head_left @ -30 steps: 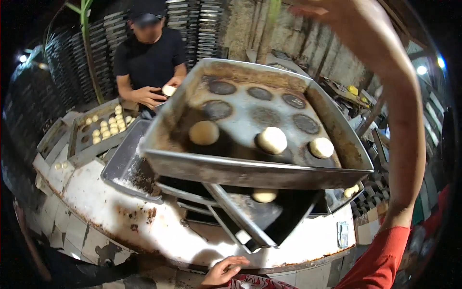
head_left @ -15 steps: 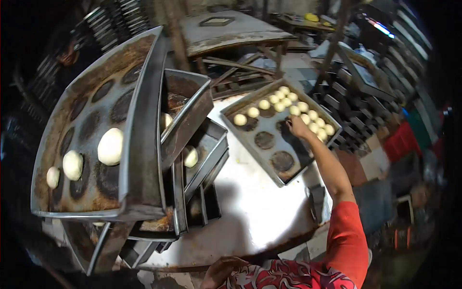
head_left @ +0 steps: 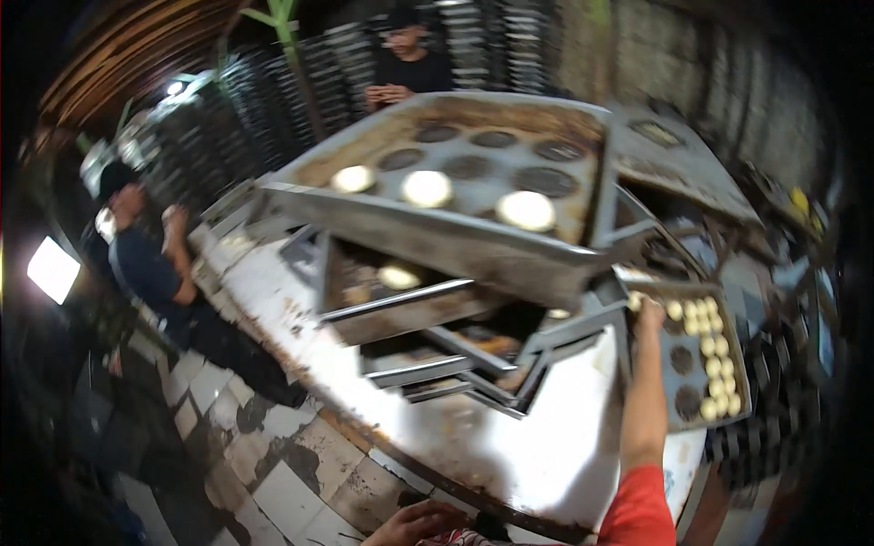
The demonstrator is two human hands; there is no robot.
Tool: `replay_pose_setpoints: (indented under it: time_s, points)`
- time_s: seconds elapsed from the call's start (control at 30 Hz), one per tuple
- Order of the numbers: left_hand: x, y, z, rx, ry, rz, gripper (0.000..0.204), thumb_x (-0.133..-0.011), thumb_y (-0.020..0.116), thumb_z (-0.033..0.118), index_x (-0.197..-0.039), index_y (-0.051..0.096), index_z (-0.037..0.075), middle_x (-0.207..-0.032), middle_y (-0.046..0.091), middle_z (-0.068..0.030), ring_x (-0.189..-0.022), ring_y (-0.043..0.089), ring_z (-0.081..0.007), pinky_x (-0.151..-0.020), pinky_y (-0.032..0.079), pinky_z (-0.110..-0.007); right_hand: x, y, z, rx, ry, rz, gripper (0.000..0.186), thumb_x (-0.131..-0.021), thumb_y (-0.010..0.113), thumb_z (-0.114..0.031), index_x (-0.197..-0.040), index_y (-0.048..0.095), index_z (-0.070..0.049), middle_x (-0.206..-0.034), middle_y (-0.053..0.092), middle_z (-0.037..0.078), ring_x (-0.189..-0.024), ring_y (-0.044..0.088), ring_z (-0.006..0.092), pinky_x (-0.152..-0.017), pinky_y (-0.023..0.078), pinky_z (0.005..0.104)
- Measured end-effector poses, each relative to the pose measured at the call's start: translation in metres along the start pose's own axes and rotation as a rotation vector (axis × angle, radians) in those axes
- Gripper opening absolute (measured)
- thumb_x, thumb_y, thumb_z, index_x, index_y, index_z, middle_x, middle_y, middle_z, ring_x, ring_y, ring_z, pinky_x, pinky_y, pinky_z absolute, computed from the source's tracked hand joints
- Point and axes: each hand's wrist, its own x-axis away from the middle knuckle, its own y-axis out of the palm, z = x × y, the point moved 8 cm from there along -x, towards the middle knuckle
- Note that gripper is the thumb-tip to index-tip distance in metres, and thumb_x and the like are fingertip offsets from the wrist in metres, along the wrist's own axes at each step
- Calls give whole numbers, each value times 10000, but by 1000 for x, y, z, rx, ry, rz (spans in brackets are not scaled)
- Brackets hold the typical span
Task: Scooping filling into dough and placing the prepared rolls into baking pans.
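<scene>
The right hand (head_left: 649, 314) reaches forward, arm extended in a red sleeve, to the near corner of a flat metal tray (head_left: 678, 400) lying on the white table (head_left: 555, 446) at the right. The tray carries a cluster of small pale dough rounds (head_left: 708, 341) along its far and right side, with dark empty patches on the near side. The fingertips touch the tray corner or the nearest round; blur hides whether they pinch or rest spread. The left hand (head_left: 414, 523) lies low at the table's near edge, fingers loosely curled, holding nothing visible. The dough rounds are judged soft, light and easily dented: lift each from its sides with light pressure. The tray is judged stiff and possibly greasy: grip it by its raised rim. A stack of larger trays (head_left: 455, 209) stands to the left, holding three rounds.
</scene>
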Motion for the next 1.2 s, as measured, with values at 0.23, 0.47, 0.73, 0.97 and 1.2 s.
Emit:
replay_pose_setpoints:
  time_s: [0.23, 0.47, 0.73, 0.97, 1.2]
  points:
    - [42, -56, -4, 380, 324, -288, 498, -967, 269, 304, -1315, 241, -52, -1334, 347, -206, -1271, 315, -290, -1066, 263, -375, 444, 5, -137, -145, -324, -117, 326, -725, 579, 31, -1032, 473, 1, -956, 499, 51, -884, 498, 167, -825, 404, 285]
    - [113, -209, 0, 494, 606, 203, 283, -933, 375, 112, -1145, 466, -51, -1076, 576, -155, -1003, 562, -230, -874, 467, -338, 743, 148, -152, 315, -410, -1628, 303, -815, 565, -156, -1113, 590, -109, -1060, 611, 108, -1075, 547, 240, -1062, 188, 496]
    - [114, -237, 40, 691, 611, -66, 463, -867, 463, 238, -1251, 376, -7, -1135, 522, -206, -967, 561, -245, -762, 508, -291, 713, 306, -32, -74, 627, -968, 547, -924, 358, -460, -860, 613, 20, -711, 609, 82, -687, 576, 185, -703, 455, 306]
    - [153, -337, 115, 234, 899, 362, 416, -835, 543, 133, -1201, 418, -21, -1104, 544, -129, -982, 553, -210, -778, 487, -308, 618, 354, -48, 520, -706, -560, 252, -837, 539, -154, -983, 528, 52, -1013, 536, 224, -927, 501, 355, -816, 389, 406]
    - [100, -365, 150, -308, 731, 539, 371, -799, 559, 5, -1159, 471, -7, -1034, 573, -86, -895, 571, -149, -739, 465, -248, 575, 411, -23, 829, -616, -493, 391, -775, 596, -158, -1101, 462, 11, -1081, 513, 230, -968, 494, 395, -811, 386, 476]
